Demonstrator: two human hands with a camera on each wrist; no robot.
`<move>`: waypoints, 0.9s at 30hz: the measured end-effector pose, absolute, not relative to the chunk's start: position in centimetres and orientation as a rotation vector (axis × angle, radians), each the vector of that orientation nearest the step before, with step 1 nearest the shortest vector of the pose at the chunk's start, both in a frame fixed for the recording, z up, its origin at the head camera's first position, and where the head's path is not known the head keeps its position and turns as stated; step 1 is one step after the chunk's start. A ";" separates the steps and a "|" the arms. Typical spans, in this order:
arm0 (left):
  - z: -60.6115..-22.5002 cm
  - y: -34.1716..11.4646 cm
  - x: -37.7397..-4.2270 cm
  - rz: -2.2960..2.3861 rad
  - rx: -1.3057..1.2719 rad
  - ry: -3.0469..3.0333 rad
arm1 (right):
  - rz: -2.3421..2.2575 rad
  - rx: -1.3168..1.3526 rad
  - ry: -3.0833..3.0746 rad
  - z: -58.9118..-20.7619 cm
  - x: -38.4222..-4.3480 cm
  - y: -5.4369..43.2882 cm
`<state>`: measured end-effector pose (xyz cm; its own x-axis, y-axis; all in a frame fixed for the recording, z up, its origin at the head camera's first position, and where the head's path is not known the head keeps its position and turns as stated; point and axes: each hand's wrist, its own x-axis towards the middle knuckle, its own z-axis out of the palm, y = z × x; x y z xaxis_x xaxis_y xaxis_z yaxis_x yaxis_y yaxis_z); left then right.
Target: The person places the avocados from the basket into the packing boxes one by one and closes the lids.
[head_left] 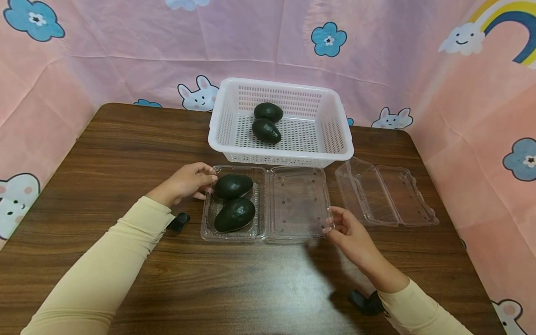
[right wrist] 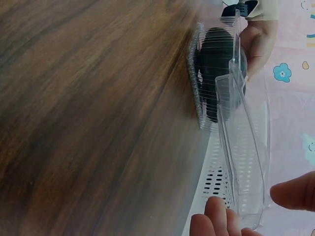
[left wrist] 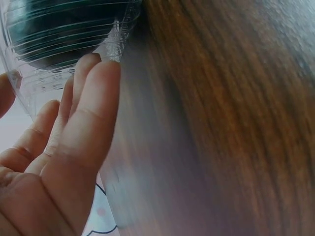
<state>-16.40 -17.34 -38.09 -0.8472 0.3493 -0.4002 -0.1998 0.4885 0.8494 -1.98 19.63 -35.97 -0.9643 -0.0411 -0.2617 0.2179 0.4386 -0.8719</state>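
Note:
An opened clear plastic clamshell container (head_left: 260,223) lies in front of the basket, its tray on the left and its lid (head_left: 298,204) folded out to the right. Two dark green avocados (head_left: 233,187) (head_left: 235,215) sit in the tray, one behind the other. My left hand (head_left: 186,184) holds the tray's back left corner, thumb over the rim, fingers (left wrist: 93,108) against the outer wall. At the lid's right edge, my right hand (head_left: 353,239) pinches the plastic between thumb (right wrist: 293,192) and fingers. In the right wrist view the lid is raised off the table.
Behind the container stands a white perforated basket (head_left: 284,156) with two more avocados (head_left: 268,112) (head_left: 266,130) inside. A second opened clear clamshell (head_left: 387,200) lies to the right. Patterned cloth (head_left: 268,37) hangs around the wooden table (head_left: 188,288).

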 end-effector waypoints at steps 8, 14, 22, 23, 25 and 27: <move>-38.3 -17.4 -16.5 1.347 0.112 2.206 | -1.462 0.093 2.541 -35.2 -1.7 19.4; -38.3 -17.3 -16.5 1.345 0.109 2.206 | -1.444 0.067 2.570 -34.9 -1.5 19.3; -38.0 -17.3 -16.3 1.345 0.120 2.206 | -1.435 0.043 2.603 -34.7 -1.4 19.1; -38.0 -17.3 -16.2 1.347 0.122 2.205 | -1.436 0.039 2.605 -34.6 -1.3 19.1; -38.0 -17.3 -16.2 1.351 0.127 2.204 | -1.440 0.025 2.612 -34.5 -1.3 19.0; -38.0 -17.3 -16.2 1.352 0.123 2.200 | -1.449 0.007 2.619 -34.4 -1.3 18.9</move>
